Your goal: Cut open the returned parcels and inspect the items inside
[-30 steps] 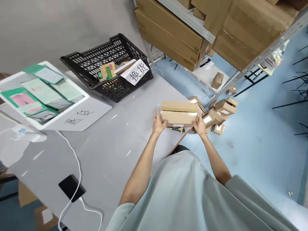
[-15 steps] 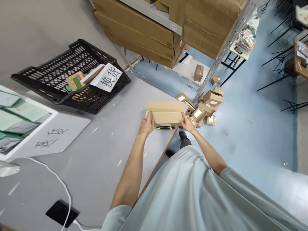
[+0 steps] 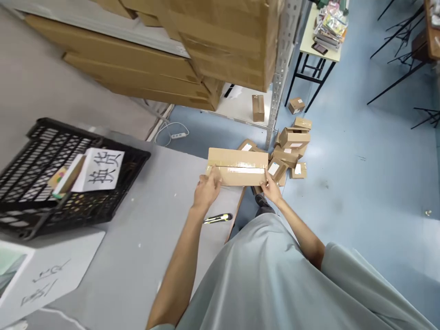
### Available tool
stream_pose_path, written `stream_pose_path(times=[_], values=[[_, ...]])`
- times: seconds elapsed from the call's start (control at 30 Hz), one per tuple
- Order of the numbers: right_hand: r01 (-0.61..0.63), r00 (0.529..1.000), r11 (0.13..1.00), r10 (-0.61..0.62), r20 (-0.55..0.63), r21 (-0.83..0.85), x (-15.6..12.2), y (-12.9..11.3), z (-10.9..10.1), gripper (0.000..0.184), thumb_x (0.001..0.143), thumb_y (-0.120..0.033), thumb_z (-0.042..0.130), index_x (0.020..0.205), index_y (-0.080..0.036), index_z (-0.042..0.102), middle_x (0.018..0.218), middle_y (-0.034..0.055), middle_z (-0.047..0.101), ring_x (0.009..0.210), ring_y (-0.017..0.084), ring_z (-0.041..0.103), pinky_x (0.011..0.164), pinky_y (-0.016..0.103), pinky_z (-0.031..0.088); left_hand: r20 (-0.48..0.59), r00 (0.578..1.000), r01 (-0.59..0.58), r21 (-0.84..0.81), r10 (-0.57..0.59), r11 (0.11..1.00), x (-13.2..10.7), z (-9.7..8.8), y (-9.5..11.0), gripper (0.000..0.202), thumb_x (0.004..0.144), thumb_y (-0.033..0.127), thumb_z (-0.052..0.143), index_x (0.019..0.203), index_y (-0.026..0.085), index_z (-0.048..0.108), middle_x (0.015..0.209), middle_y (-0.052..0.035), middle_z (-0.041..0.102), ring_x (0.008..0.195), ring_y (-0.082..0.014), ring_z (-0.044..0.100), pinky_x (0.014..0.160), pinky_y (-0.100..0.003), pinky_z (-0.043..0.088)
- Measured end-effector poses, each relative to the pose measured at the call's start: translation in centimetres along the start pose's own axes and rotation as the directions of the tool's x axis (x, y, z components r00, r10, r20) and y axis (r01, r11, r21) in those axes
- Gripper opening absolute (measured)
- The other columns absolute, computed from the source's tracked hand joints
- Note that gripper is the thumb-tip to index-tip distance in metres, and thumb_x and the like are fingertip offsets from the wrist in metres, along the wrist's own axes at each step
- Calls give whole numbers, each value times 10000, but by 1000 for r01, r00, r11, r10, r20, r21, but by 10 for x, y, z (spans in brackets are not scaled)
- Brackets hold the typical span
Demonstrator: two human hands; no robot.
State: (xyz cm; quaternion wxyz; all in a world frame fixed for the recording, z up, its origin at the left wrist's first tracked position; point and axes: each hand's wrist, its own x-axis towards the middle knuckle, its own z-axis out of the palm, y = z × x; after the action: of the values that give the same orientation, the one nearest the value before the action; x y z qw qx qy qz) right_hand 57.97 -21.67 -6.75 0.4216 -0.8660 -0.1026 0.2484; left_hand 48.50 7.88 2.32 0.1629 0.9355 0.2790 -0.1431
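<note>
I hold a long brown cardboard box (image 3: 238, 166) sealed with clear tape, lifted over the far right corner of the grey table (image 3: 154, 238). My left hand (image 3: 206, 190) grips its left end with the fingers curled onto the box. At the right end, my right hand (image 3: 271, 190) clasps the lower corner. A yellow-and-black utility knife (image 3: 217, 218) lies on the table just below my left hand.
A black plastic crate (image 3: 37, 201) with a white paper sign (image 3: 99, 170) stands at the left. A white board with handwriting (image 3: 44, 279) lies at the lower left. Several small cardboard boxes (image 3: 290, 146) are piled on the blue floor by a metal shelf (image 3: 278, 68) stacked with large cartons.
The box has been lifted off the table, uncovering the utility knife under it. My view has swung to the right, so the crate and the board slid left.
</note>
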Motion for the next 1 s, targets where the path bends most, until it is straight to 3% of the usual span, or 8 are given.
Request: stream_pose_path(times=[0.1,0.27,0.43,0.57,0.67,0.77,1.0], values=[[-55,992,994,64,-105,91,25,25,-51,906,1036,-510,600,1859,-199,383,1303,123,862,985,314,807,1043,483,668,-1,993,-114,-14,114,993,34,2,65,789,1141,441,527,1869,184,366,1387,-276,642,1183,-479,762,1105,-593,597],[-74,940,966,150,-305,249,50,67,-126,860,969,-683,648,1643,-150,611,1377,188,844,1206,361,805,1116,535,656,51,965,-251,-81,256,964,83,18,156,808,1133,440,584,1871,200,359,1416,-268,632,1201,-472,765,1123,-575,590],[-70,868,938,225,-443,339,58,104,-182,753,878,-738,679,1374,-172,680,1385,241,815,1185,370,809,1084,565,666,80,911,-391,-142,404,909,114,36,221,786,1120,449,617,1842,213,411,1465,-264,629,1217,-474,765,1124,-549,588],[-92,810,927,282,-514,364,57,128,-207,665,861,-721,688,1279,-205,642,1402,243,789,1200,356,797,1105,573,655,99,888,-423,-203,448,883,122,46,257,766,1117,412,638,1829,223,429,1512,-264,605,1213,-466,768,1130,-537,578],[-94,800,928,286,-528,360,60,140,-212,625,863,-706,689,1251,-220,625,1395,234,779,1210,342,784,1116,561,647,105,890,-404,-267,443,875,125,52,269,789,1096,380,682,1829,224,434,1489,-256,612,1218,-467,765,1155,-548,563],[-105,817,929,284,-502,354,66,146,-202,610,859,-706,702,1234,-234,610,1369,217,782,1172,330,788,1114,553,640,100,897,-387,-295,430,874,132,55,263,819,1086,354,684,1849,245,405,1495,-247,602,1228,-466,760,1175,-565,557],[-96,911,924,232,-340,371,90,126,-134,673,917,-789,657,1268,-217,601,1375,239,768,1239,334,778,1090,539,657,78,953,-256,-304,292,918,155,49,200,815,1040,271,691,1825,235,471,1538,-226,587,1263,-437,735,1228,-558,556]])
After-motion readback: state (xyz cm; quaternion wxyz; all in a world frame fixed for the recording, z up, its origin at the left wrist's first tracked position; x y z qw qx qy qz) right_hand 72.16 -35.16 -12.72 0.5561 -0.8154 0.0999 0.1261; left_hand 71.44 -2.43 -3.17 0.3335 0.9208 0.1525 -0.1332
